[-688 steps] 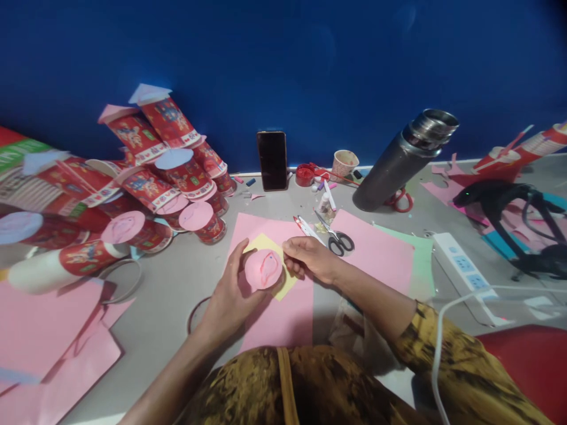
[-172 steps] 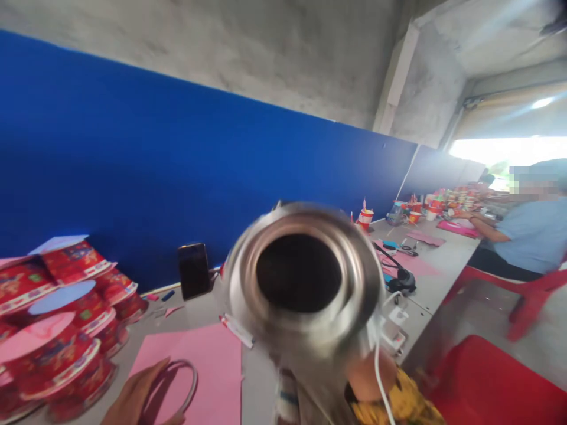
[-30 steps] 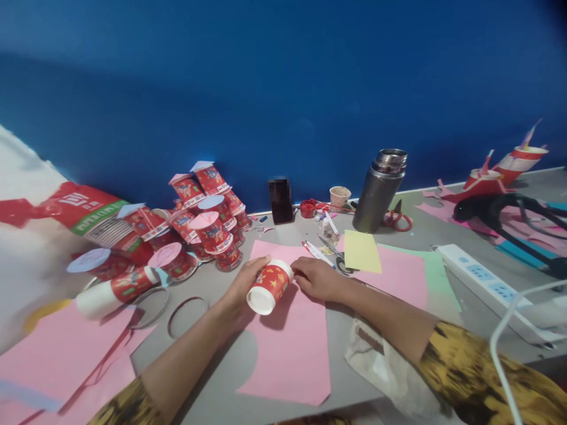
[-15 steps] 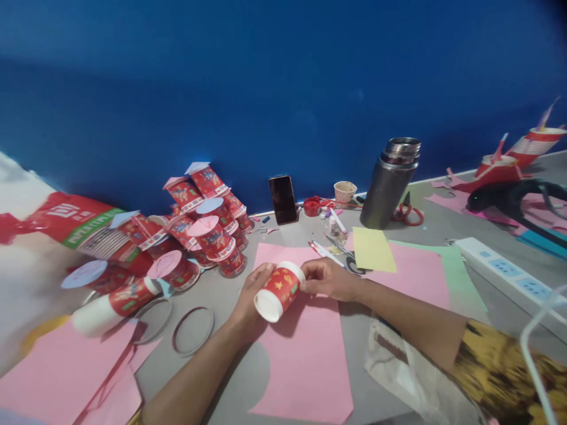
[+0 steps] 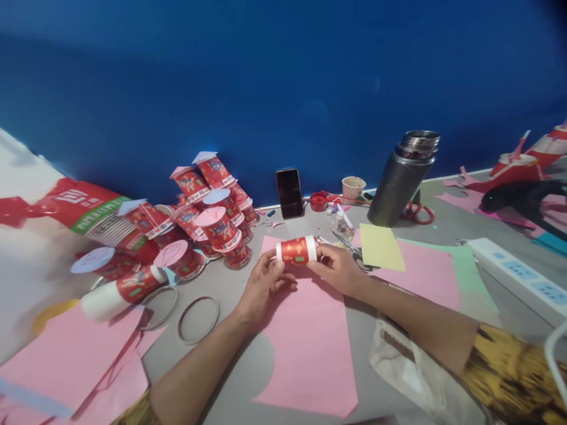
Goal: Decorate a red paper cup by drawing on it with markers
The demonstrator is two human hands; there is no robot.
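Both hands hold a red printed paper cup [image 5: 296, 249] sideways just above a pink paper sheet [image 5: 305, 348]. My left hand [image 5: 261, 286] pinches its left end with the fingertips. Gripping the right end is my right hand [image 5: 339, 268], fingers curled round the rim. The cup lies horizontal with its side facing me.
A pile of red cups with paper lids [image 5: 204, 218] lies at the left, with two ring-shaped rims [image 5: 198, 302] on the grey table. Behind stand a phone [image 5: 289, 193], a steel flask [image 5: 401, 180], scissors [image 5: 354, 257], a yellow sheet [image 5: 381, 248] and a white power strip [image 5: 516, 274].
The cup has turned from pointing its white open end toward me to lying sideways, and both hands have lifted it a little farther from me.
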